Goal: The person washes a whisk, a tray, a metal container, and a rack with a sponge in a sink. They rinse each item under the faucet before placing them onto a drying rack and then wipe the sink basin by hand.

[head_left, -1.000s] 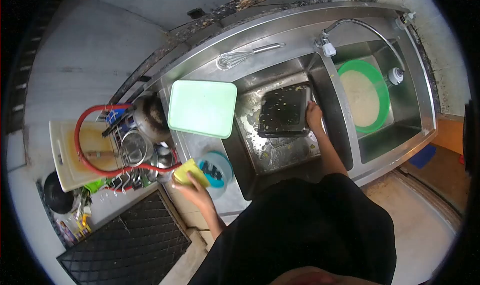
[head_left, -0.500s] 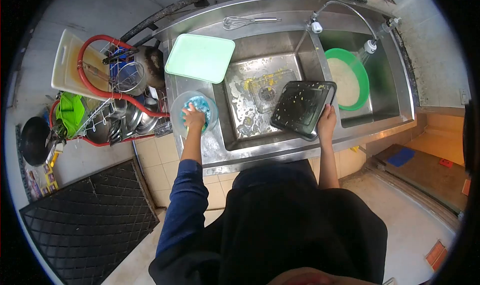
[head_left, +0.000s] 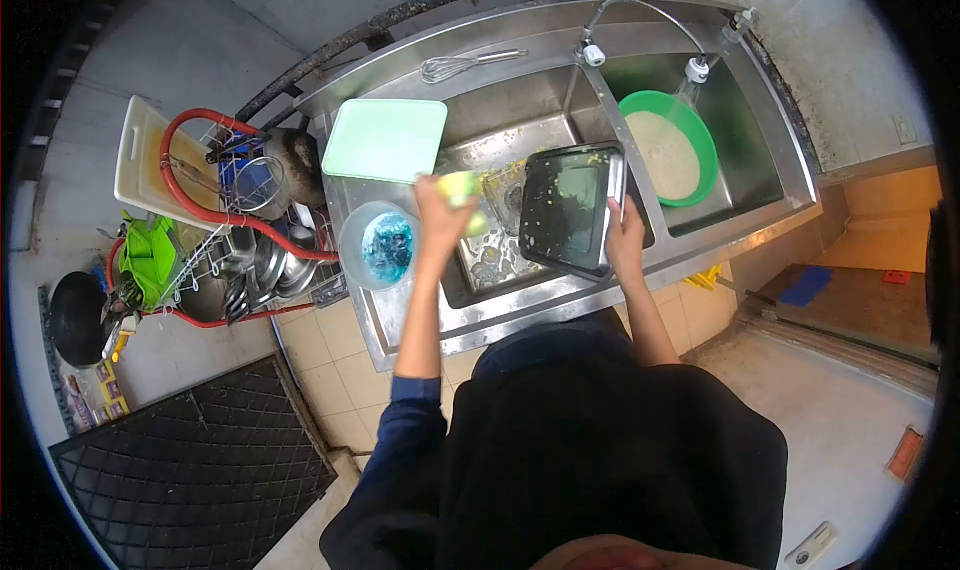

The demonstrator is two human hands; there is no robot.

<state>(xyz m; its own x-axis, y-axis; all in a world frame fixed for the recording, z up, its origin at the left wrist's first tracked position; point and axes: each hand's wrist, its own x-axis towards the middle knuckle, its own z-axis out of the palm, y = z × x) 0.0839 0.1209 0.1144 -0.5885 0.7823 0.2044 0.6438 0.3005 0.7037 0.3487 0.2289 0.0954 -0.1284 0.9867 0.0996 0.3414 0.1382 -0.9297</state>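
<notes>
Over the left edge of the large sink basin, my left hand (head_left: 440, 213) grips a yellow-green sponge (head_left: 460, 190), blurred by motion. My right hand (head_left: 625, 238) holds a dark rectangular tray (head_left: 565, 210) by its right rim, tilted above the basin, with small bits of food stuck to its surface. A clear bowl (head_left: 350, 250) with blue sudsy liquid (head_left: 387, 249) stands on the counter left of my left hand. Behind it lies a pale green rectangular lid or board (head_left: 385, 140).
A whisk (head_left: 470, 65) lies behind the large basin (head_left: 480, 290). In the right basin, water runs from the faucet (head_left: 697, 68) near a green tub (head_left: 705, 160) of cloudy liquid. A dish rack (head_left: 255, 200) with pots and utensils stands at left.
My left hand has come out of the bowl and moved right with the sponge. The dark tray has turned more upright in my right hand. The whole view has shifted slightly.
</notes>
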